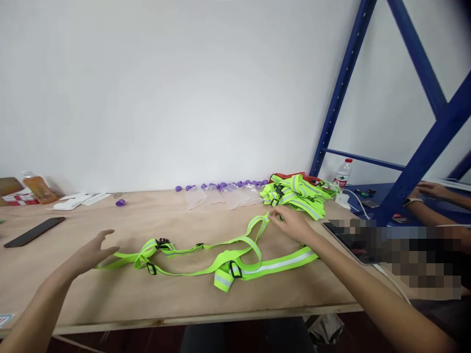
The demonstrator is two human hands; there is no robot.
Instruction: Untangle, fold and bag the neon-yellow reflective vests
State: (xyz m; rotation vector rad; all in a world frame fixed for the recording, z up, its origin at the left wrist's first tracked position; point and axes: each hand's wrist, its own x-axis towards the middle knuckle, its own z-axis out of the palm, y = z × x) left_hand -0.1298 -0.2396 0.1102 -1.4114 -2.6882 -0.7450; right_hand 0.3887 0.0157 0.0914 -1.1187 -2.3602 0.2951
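A neon yellow-green reflective strap vest (221, 262) lies loosely spread along the front of the wooden table, with silver stripes and black buckles and sliders. My right hand (290, 221) has its fingertips pinched on a strap loop at the upper right of this vest, slightly lifted. Over the left end of the straps hovers my left hand (90, 252), thumb and fingers apart and holding nothing. Its thumb is close to a strap; whether they touch is unclear. My right forearm hides the vest's right end.
A heap of similar vests (296, 193) lies at the back right, beside clear plastic bags (224, 196) and several purple rolls (221, 186). A black phone (35, 232) and an orange drink bottle (39, 188) are left. Right are a tablet (346, 240), a blue rack post (340, 93) and another person's arms (427, 211).
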